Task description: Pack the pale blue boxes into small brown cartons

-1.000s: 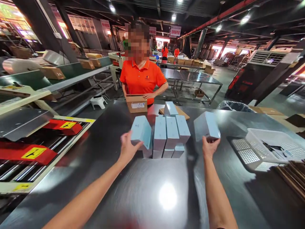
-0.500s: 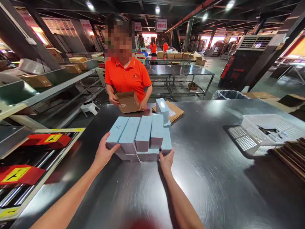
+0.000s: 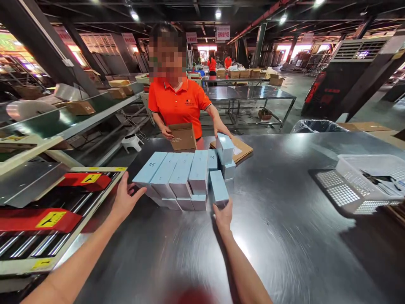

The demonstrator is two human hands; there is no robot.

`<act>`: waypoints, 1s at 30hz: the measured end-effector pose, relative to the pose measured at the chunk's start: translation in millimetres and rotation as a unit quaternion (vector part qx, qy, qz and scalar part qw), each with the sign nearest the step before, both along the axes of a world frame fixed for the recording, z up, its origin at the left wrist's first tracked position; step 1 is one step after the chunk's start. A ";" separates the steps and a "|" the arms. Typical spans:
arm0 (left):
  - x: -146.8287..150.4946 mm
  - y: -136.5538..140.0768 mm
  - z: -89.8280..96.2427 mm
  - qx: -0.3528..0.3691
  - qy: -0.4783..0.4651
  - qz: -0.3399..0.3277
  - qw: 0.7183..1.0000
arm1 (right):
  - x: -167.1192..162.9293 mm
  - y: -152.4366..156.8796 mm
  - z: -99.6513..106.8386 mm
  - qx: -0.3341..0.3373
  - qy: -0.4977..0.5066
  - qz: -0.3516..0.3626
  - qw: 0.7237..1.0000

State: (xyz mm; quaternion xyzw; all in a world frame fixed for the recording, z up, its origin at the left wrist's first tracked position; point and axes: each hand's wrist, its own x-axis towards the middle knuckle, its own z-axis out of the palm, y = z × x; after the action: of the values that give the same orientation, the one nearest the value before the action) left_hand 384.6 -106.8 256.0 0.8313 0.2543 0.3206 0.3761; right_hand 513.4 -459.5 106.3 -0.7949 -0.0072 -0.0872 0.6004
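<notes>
Fingers on my left hand (image 3: 123,201) now spread apart beside the left end of a row of glossy pale-blue rectangular boxes (image 3: 181,169), no longer gripping it; thumb contact I cannot tell. My right hand (image 3: 224,218) has its fingers clamped on a single pale-blue box (image 3: 218,185), mid-frame, at the row's right on the dark metal tabletop (image 3: 272,261). The co-worker's hand (image 3: 222,126) now reaches the raised pale-blue box (image 3: 225,148), so I judge the boxes are being worked from both sides.
</notes>
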 end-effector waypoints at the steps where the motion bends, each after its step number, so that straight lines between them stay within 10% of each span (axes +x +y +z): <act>1: -8.7 -4.4 -6.6 -0.014 -0.016 0.021 1.000 | -4.4 -11.1 2.1 0.017 -0.003 -0.001 1.000; 10: -119.1 -107.1 -121.1 -0.083 0.165 -0.007 0.983 | 2.5 -70.4 71.7 0.138 -0.062 -0.092 0.984; 14: -134.6 -146.9 -153.8 -0.091 0.216 -0.067 0.970 | 77.8 -38.3 119.1 0.162 -0.091 -0.080 0.979; 18: -121.8 -164.0 -172.7 -0.016 0.226 -0.111 0.968 | 140.9 25.4 145.6 0.038 -0.086 -0.017 0.995; 23: -91.1 -184.3 -195.8 0.053 0.228 -0.205 0.950 | 167.6 60.1 133.1 0.006 -0.084 0.079 0.993; 30: -77.6 -196.8 -231.4 0.064 0.275 -0.221 0.934 | 237.4 -22.7 75.3 0.112 0.038 -0.045 0.992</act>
State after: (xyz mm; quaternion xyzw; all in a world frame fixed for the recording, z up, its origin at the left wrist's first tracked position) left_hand 307.0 -303.7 24.5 0.9444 0.1365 0.0038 0.2990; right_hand 750.8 -482.2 181.6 -0.7250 0.0612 -0.0837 0.6809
